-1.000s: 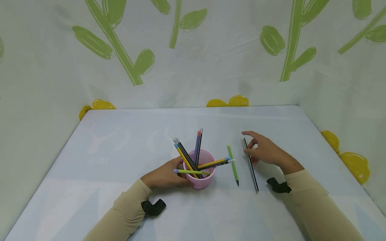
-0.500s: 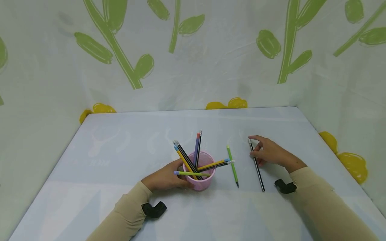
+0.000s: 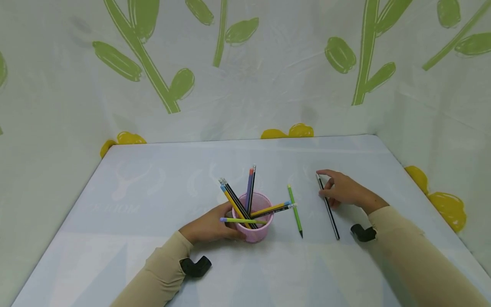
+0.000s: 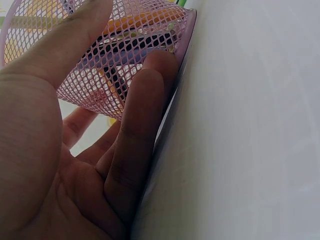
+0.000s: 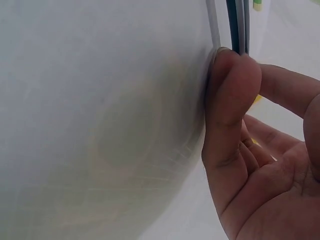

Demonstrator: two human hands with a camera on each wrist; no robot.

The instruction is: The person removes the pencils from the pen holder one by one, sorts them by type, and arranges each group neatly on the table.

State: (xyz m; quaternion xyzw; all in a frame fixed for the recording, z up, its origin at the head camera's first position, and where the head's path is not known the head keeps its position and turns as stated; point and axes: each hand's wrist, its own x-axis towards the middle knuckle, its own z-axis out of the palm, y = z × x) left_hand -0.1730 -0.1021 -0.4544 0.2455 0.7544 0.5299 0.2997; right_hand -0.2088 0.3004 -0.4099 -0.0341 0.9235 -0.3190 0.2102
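A pink mesh pencil cup (image 3: 258, 234) stands on the table with several pencils (image 3: 235, 200) leaning in it. My left hand (image 3: 209, 224) grips the cup's left side; up close in the left wrist view, thumb and fingers lie around the mesh (image 4: 92, 90), low by the tabletop. To the right, my right hand (image 3: 348, 190) pinches a black striped pencil (image 3: 330, 215) with thumb and fingers, its index finger reaching to the silver far end. In the right wrist view the striped shaft (image 5: 242, 25) runs up from the fingertips. A green pencil (image 3: 296, 213) lies between cup and right hand.
The white table (image 3: 161, 170) has pale blue printed shapes. Behind and beside it rise pale walls (image 3: 264, 94) painted with green stems and yellow flowers. A lime-yellow pencil (image 3: 243, 221) lies across the cup's rim, and two pencil ends (image 3: 281, 206) jut out rightward towards the green pencil.
My right hand has shifted right with the black pencil, whose near end has swung slightly right. The left hand keeps its hold on the cup. The view has tilted a little.
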